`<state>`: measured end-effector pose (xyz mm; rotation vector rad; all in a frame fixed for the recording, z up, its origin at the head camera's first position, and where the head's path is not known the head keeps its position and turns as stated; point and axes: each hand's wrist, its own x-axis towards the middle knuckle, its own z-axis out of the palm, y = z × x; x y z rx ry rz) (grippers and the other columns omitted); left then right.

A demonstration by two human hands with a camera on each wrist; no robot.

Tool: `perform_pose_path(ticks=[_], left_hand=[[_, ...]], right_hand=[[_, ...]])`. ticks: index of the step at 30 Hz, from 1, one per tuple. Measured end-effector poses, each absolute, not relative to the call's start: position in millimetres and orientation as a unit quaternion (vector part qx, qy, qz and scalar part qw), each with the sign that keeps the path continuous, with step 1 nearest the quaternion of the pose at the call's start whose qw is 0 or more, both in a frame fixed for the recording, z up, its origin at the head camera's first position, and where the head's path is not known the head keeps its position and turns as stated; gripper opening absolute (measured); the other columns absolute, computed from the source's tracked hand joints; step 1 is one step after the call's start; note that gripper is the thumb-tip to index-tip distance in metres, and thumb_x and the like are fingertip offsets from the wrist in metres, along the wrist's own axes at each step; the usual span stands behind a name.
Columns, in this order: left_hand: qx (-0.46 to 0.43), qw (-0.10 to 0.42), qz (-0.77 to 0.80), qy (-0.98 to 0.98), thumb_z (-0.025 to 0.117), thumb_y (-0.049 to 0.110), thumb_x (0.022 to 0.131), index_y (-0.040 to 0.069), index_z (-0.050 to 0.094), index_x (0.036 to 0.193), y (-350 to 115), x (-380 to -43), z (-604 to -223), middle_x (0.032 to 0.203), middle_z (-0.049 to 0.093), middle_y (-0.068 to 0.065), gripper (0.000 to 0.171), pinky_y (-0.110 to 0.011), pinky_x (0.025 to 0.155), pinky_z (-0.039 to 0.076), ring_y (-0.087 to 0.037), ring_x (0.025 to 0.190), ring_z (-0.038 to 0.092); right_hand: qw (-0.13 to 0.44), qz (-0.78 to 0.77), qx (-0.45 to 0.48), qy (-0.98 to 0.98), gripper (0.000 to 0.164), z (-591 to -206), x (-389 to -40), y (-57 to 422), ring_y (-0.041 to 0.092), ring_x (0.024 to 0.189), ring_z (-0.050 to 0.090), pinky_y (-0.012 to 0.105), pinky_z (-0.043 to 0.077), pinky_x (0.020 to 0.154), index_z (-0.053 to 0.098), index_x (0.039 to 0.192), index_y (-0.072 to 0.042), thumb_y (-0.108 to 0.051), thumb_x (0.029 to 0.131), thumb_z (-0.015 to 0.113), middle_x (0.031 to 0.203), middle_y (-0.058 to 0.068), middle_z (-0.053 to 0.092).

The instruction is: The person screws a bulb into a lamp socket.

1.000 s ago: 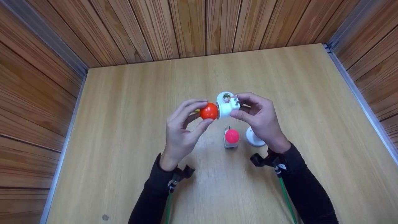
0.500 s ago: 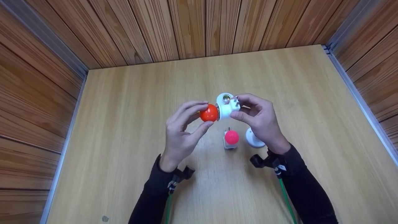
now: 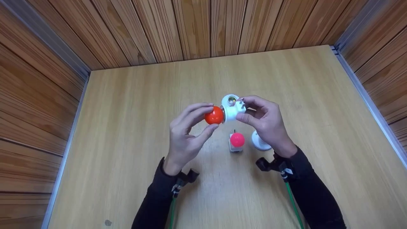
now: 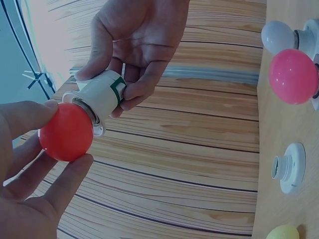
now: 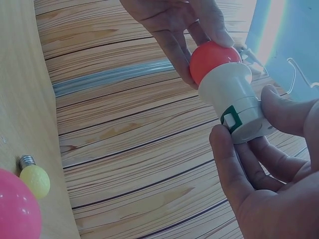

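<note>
My left hand (image 3: pixel 189 133) pinches a red light bulb (image 3: pixel 214 115) between thumb and fingers. The bulb's base sits at the mouth of a white plug-in lamp socket (image 3: pixel 231 113), whose metal prongs point away to the right. My right hand (image 3: pixel 265 119) grips that socket by its plug end. In the right wrist view a green-framed switch (image 5: pixel 231 119) shows on the socket's side. Both pieces are held up above the table, bulb and socket in line. The left wrist view shows part of the bulb's metal thread (image 4: pixel 85 108) between red globe and socket rim.
Below the hands a pink bulb (image 3: pixel 237 139) stands in a white plug-in socket. A round white lamp base (image 3: pixel 229 99) lies behind the held socket. Partly under the right hand is a white bulb (image 4: pixel 278 37) on a round base. A yellow bulb (image 5: pixel 36 181) lies on the table.
Almost nothing changes. Both hands keep their hold on the red bulb and the socket, with only a very slight shift in the head view.
</note>
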<state>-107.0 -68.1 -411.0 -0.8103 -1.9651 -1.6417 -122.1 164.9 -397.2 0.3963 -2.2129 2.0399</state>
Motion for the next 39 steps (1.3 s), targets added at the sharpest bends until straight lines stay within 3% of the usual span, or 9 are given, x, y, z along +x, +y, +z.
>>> perform_pose_path(ticks=[4,12,25,33,39], left_hand=[[-0.291,0.227,-0.594,-0.714,0.083,0.002,0.09,-0.006,0.072,0.127,-67.9,-106.9,-412.1,0.126,0.072,-0.023,0.039,-0.035,0.105,0.062,-0.028,0.119,0.075],[-0.299,0.23,-0.586,-0.717,0.083,0.003,0.09,-0.005,0.072,0.127,-69.4,-106.6,-411.8,0.127,0.073,-0.022,0.038,-0.036,0.105,0.062,-0.028,0.118,0.075],[-0.305,0.259,-0.559,-0.727,0.084,0.004,0.09,-0.003,0.073,0.126,-67.3,-107.2,-412.6,0.125,0.073,-0.021,0.038,-0.035,0.103,0.064,-0.027,0.116,0.075],[-0.295,0.272,-0.551,-0.732,0.084,0.005,0.09,-0.002,0.073,0.126,-66.0,-106.4,-413.2,0.124,0.073,-0.02,0.039,-0.034,0.101,0.065,-0.025,0.114,0.075],[-0.278,0.28,-0.545,-0.74,0.085,0.007,0.089,-0.002,0.074,0.125,-65.6,-105.8,-412.5,0.121,0.074,-0.019,0.038,-0.031,0.096,0.066,-0.023,0.11,0.076]], right_hand=[[0.054,0.671,0.133,-0.727,0.039,-397.6,-122.2,164.7,0.016,0.104,0.072,0.021,0.064,0.095,0.069,0.126,0.012,0.012,0.088,0.078,0.115,0.004,0.077],[0.055,0.667,0.15,-0.727,0.037,-398.3,-122.2,165.1,0.014,0.103,0.072,0.02,0.064,0.095,0.068,0.124,0.014,0.01,0.089,0.078,0.112,-0.007,0.077],[0.046,0.681,0.146,-0.716,0.035,-395.6,-122.4,165.7,0.016,0.104,0.073,0.021,0.064,0.093,0.067,0.125,0.013,0.009,0.091,0.075,0.113,-0.004,0.078],[0.067,0.701,0.135,-0.697,0.034,-396.2,-124.1,166.4,0.018,0.104,0.07,0.021,0.065,0.091,0.069,0.122,0.009,0.011,0.089,0.076,0.114,0.001,0.075],[0.1,0.682,0.146,-0.71,0.042,-398.8,-124.4,163.9,0.013,0.101,0.074,0.022,0.065,0.09,0.065,0.128,0.005,0.01,0.088,0.078,0.113,-0.005,0.076]])
